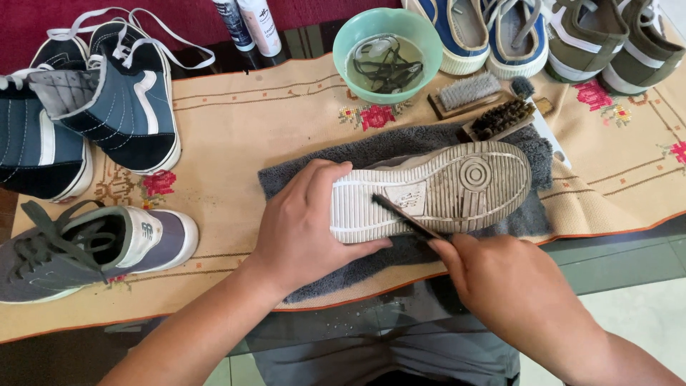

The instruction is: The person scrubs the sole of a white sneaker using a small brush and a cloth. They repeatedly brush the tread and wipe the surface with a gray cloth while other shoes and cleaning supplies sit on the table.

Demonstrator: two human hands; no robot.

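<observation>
A white shoe (pixel 457 186) lies sole-up on a grey towel (pixel 400 143) at the middle of the table. My left hand (pixel 304 221) grips its heel end from the left. My right hand (pixel 500 286) holds a thin dark brush (pixel 400 214), whose tip rests on the sole near the heel. The sole looks dirty, with a round tread pattern toward the toe.
A green bowl (pixel 357 36) with water and dark laces stands behind the towel. Two brushes (pixel 486 104) lie beside it. Navy high-top shoes (pixel 107 100) and a grey sneaker (pixel 86 246) sit left. Several more shoes (pixel 543 36) and two bottles (pixel 250 25) line the back.
</observation>
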